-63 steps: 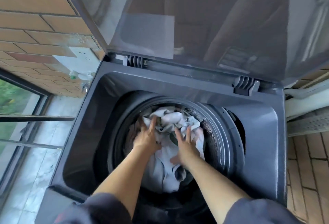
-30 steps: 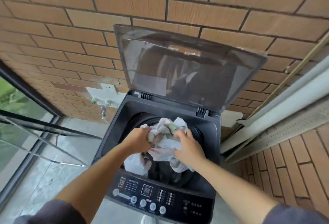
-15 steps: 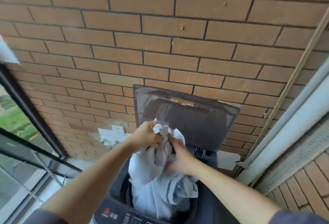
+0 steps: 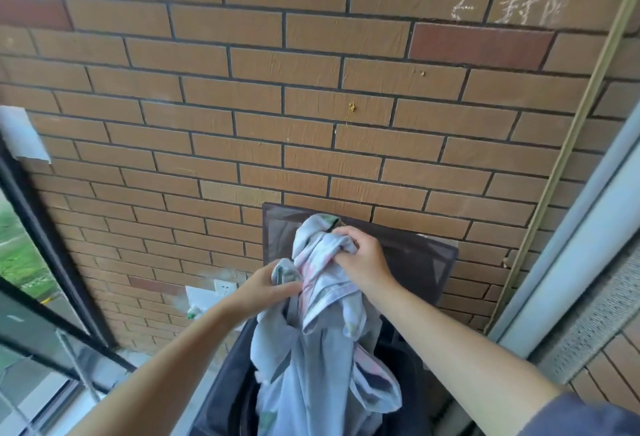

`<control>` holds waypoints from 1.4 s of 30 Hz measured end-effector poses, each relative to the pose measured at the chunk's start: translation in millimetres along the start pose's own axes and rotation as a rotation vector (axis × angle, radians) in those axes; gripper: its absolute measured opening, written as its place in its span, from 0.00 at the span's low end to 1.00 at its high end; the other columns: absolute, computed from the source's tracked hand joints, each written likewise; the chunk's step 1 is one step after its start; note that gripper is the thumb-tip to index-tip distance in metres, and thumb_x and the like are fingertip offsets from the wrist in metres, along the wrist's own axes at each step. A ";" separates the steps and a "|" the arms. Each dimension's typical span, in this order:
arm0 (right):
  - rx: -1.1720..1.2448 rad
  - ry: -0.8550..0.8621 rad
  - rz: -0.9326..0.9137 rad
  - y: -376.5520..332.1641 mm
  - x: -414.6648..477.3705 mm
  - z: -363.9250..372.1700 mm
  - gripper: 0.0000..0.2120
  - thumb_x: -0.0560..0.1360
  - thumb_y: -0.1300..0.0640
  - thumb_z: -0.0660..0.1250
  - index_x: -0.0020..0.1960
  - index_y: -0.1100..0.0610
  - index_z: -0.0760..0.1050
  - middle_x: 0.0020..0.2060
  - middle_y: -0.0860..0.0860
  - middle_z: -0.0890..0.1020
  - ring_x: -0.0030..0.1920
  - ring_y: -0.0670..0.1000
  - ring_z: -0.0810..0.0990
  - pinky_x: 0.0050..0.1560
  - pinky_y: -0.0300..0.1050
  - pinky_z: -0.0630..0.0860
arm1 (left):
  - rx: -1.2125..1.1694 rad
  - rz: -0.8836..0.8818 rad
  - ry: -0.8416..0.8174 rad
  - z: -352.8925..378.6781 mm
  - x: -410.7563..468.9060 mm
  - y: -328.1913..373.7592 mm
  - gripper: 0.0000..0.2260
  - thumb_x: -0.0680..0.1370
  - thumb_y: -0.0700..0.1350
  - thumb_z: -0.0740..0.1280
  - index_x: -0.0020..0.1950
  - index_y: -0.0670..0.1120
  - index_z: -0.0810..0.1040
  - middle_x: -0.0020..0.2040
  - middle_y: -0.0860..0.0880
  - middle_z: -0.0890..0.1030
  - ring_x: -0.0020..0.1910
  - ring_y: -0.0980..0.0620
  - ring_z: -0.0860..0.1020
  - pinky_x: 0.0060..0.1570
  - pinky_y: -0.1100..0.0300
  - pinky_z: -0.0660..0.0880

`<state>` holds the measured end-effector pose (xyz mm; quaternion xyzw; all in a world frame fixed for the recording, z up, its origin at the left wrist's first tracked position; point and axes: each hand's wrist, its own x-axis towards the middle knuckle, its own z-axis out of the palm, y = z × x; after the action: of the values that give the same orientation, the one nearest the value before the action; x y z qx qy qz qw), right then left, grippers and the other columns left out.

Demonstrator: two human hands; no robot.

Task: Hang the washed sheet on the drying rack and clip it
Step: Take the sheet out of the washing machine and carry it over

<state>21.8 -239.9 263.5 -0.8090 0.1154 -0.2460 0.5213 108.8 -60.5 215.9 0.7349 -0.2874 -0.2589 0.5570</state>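
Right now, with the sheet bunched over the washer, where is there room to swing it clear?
Left looks freest: the stretch between the washer and the dark window frame. The tub mouth is crowded by the sheet, which left hand and right hand grip. The raised lid blocks the back, and the white frame leaves a narrow gap on the right.

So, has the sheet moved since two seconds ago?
Yes. The sheet has come up out of the washer: its top, earlier down inside it, is now level with the open lid.
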 end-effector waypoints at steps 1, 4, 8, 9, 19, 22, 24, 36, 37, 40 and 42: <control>0.037 0.032 -0.019 -10.4 5.3 -2.6 0.12 0.70 0.66 0.69 0.42 0.47 0.78 0.42 0.42 0.81 0.44 0.38 0.78 0.46 0.31 0.72 | -0.072 0.019 -0.082 -3.1 -2.3 3.3 0.22 0.69 0.48 0.74 0.60 0.44 0.74 0.55 0.44 0.82 0.52 0.52 0.80 0.56 0.57 0.77; 0.127 0.085 -0.079 -48.0 23.3 -9.1 0.13 0.72 0.65 0.68 0.40 0.45 0.77 0.38 0.41 0.81 0.39 0.36 0.77 0.42 0.28 0.73 | 0.029 0.041 -0.260 -2.4 -2.9 5.8 0.28 0.74 0.43 0.72 0.70 0.52 0.62 0.66 0.53 0.73 0.63 0.58 0.73 0.63 0.60 0.72; 0.202 0.101 -0.115 -95.3 44.9 -19.6 0.07 0.74 0.63 0.68 0.47 0.50 0.78 0.41 0.43 0.81 0.41 0.38 0.77 0.40 0.26 0.73 | 0.491 0.186 0.024 2.0 20.2 7.9 0.46 0.63 0.63 0.75 0.74 0.61 0.52 0.74 0.57 0.58 0.74 0.56 0.57 0.71 0.50 0.61; 0.222 0.106 -0.118 -103.4 48.9 -23.4 0.07 0.74 0.62 0.67 0.48 0.52 0.78 0.42 0.44 0.81 0.42 0.40 0.78 0.41 0.27 0.74 | 0.513 0.279 0.114 0.3 28.7 10.7 0.49 0.61 0.65 0.76 0.75 0.59 0.53 0.75 0.58 0.57 0.75 0.56 0.56 0.71 0.47 0.60; 0.451 0.230 -0.124 -140.9 68.8 -30.0 0.04 0.75 0.61 0.67 0.50 0.55 0.77 0.44 0.51 0.82 0.45 0.49 0.80 0.51 0.46 0.77 | -0.125 0.321 0.219 18.2 36.7 89.0 0.14 0.64 0.45 0.75 0.49 0.49 0.83 0.46 0.51 0.85 0.49 0.54 0.82 0.50 0.53 0.78; 0.504 0.161 -0.074 -120.1 62.0 -48.2 0.09 0.74 0.54 0.68 0.52 0.55 0.74 0.43 0.51 0.79 0.44 0.49 0.78 0.45 0.42 0.76 | -0.162 0.328 0.317 3.2 30.8 111.6 0.13 0.62 0.44 0.72 0.46 0.50 0.83 0.41 0.54 0.85 0.43 0.58 0.82 0.42 0.61 0.77; 0.474 0.124 0.095 -109.7 61.8 -50.4 0.13 0.77 0.47 0.63 0.58 0.53 0.72 0.46 0.50 0.77 0.46 0.49 0.76 0.44 0.43 0.72 | -0.177 0.343 0.338 -11.9 27.6 133.7 0.12 0.62 0.43 0.72 0.44 0.49 0.82 0.41 0.52 0.85 0.42 0.56 0.82 0.43 0.60 0.78; -0.010 -0.542 0.196 -10.3 -25.5 55.7 0.33 0.63 0.53 0.80 0.66 0.51 0.72 0.56 0.42 0.81 0.54 0.38 0.79 0.57 0.39 0.77 | -0.324 0.360 0.519 -73.1 -6.7 230.8 0.08 0.68 0.39 0.72 0.45 0.48 0.80 0.45 0.46 0.83 0.44 0.48 0.82 0.45 0.55 0.80; -0.009 -0.459 0.207 -0.6 -28.2 66.4 0.26 0.64 0.54 0.79 0.60 0.51 0.77 0.52 0.44 0.83 0.53 0.42 0.81 0.59 0.44 0.77 | -0.321 0.353 0.557 -82.3 -9.8 228.4 0.07 0.69 0.38 0.72 0.44 0.48 0.79 0.44 0.47 0.83 0.44 0.49 0.82 0.44 0.56 0.79; -0.030 -0.242 0.256 3.6 -31.0 67.5 0.09 0.70 0.57 0.70 0.50 0.49 0.81 0.45 0.47 0.84 0.50 0.49 0.82 0.53 0.46 0.79 | -0.360 0.292 0.675 -111.4 -19.0 205.8 0.12 0.67 0.42 0.73 0.49 0.47 0.79 0.47 0.47 0.82 0.45 0.49 0.81 0.45 0.56 0.78; -0.014 -0.124 0.261 -7.0 -23.5 56.3 0.08 0.74 0.59 0.65 0.49 0.52 0.81 0.43 0.50 0.84 0.46 0.50 0.81 0.45 0.43 0.77 | -0.360 0.224 0.752 -129.9 -26.4 177.7 0.19 0.64 0.46 0.74 0.54 0.46 0.77 0.50 0.47 0.81 0.48 0.49 0.80 0.46 0.57 0.76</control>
<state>30.5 -182.2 244.3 -0.8044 0.1890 -0.1248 0.5493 157.6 7.2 421.3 0.6335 -0.0927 0.0431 0.7669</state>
